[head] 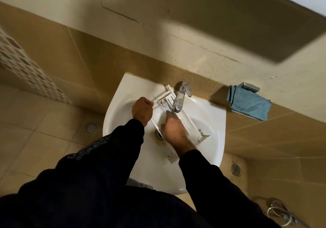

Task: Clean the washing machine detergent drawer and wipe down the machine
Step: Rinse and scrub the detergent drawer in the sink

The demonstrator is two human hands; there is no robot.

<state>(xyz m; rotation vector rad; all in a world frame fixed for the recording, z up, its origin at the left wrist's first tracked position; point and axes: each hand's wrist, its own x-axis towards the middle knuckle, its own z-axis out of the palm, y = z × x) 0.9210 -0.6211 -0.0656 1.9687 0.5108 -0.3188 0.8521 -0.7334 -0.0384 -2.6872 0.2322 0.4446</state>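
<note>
Across the sink point(123, 90), under the running tap point(180, 97), the drawer point(188, 123) is lying, light, stiff and likely slippery when wet, so the left hand point(142, 110) is gripping its rim with curled fingers while the right hand point(173, 130) is rubbing inside, fingers fairly straight.

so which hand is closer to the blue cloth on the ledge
Right. The right hand is in the sink on the drawer, nearer the blue cloth; the left hand grips the drawer's far-left side.
</note>
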